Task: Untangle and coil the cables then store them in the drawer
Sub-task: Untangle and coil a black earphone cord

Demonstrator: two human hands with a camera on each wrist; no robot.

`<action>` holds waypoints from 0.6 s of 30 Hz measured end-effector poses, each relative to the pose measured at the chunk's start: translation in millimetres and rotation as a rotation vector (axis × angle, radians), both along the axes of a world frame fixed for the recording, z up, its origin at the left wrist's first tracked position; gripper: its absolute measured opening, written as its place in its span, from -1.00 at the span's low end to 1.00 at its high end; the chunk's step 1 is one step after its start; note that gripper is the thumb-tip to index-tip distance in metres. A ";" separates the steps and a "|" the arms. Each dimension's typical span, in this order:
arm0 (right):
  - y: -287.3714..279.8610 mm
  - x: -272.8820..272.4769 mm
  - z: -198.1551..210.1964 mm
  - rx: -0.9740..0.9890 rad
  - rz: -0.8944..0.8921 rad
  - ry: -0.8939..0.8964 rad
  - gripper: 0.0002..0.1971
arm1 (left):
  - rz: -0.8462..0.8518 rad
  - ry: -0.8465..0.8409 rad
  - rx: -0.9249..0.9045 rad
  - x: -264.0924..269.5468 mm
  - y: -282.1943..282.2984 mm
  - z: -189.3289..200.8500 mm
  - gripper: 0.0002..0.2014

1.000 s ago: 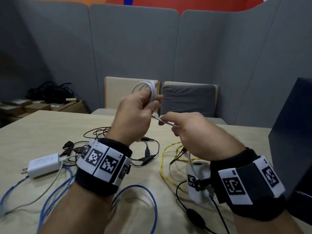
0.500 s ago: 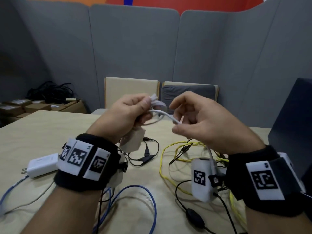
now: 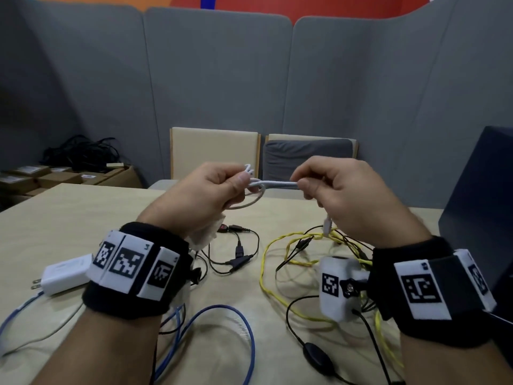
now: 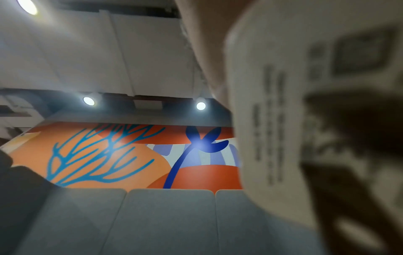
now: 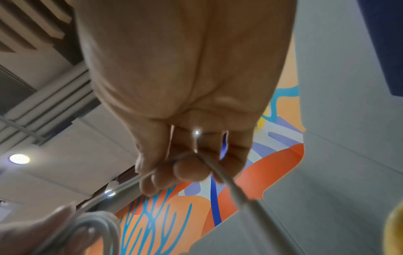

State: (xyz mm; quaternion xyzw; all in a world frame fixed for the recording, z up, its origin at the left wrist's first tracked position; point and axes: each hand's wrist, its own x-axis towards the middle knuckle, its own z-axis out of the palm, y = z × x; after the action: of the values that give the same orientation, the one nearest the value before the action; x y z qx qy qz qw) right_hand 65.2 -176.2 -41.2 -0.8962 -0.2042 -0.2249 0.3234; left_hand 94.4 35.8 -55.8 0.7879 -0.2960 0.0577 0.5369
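Your left hand (image 3: 205, 190) grips the white cable (image 3: 273, 184) coil, right hand (image 3: 341, 190) pinches its tail, taut between them above the worktop (image 3: 69, 218). Loosen either pinch and coil likely springs open.

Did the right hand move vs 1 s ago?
Yes. The right hand has risen and drawn away rightward: a second ago it sat below the grey chair cushion, now its knuckles overlap it, pinching the white cable taut.

Grey padded panels (image 3: 216, 79) enclose a pale wooden table (image 3: 69, 218); two chairs (image 3: 213, 151) face it, an orange-blue mural (image 4: 109, 155) above, round ceiling lights (image 4: 88, 101) glowing.
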 end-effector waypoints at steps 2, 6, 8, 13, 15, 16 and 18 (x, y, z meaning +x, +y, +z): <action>3.7 -0.2 -1.8 0.024 0.037 0.082 -0.87 | -0.051 0.014 -0.041 -3.7 -1.4 2.4 -0.71; 23.1 1.1 -9.7 0.175 0.189 0.103 -0.37 | -0.211 0.036 -0.110 -10.3 -12.2 4.6 -0.50; 28.6 1.6 -11.4 0.194 0.228 0.053 -0.37 | -0.260 0.045 -0.142 -11.6 -13.7 6.2 -0.48; 28.8 4.0 -8.4 0.167 0.178 -0.230 -0.68 | -0.329 0.064 -0.272 -11.0 -12.0 8.0 -0.71; 29.8 3.4 -8.6 0.186 0.170 -0.276 -0.65 | -0.355 0.081 -0.316 -12.8 -15.8 8.1 -0.69; 30.3 2.5 -8.8 0.219 0.167 -0.259 -0.61 | -0.363 0.090 -0.339 -13.1 -18.0 7.8 -0.69; 31.2 1.4 -9.2 0.283 0.158 -0.237 -0.67 | -0.374 0.105 -0.384 -13.8 -22.4 7.2 -0.73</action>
State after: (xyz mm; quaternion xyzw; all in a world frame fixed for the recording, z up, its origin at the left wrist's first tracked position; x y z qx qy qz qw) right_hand 66.6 -145.0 -50.4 -0.7902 -0.2769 -0.3291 0.4366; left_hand 80.6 13.4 -48.5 0.6052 -0.3918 -0.0282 0.6924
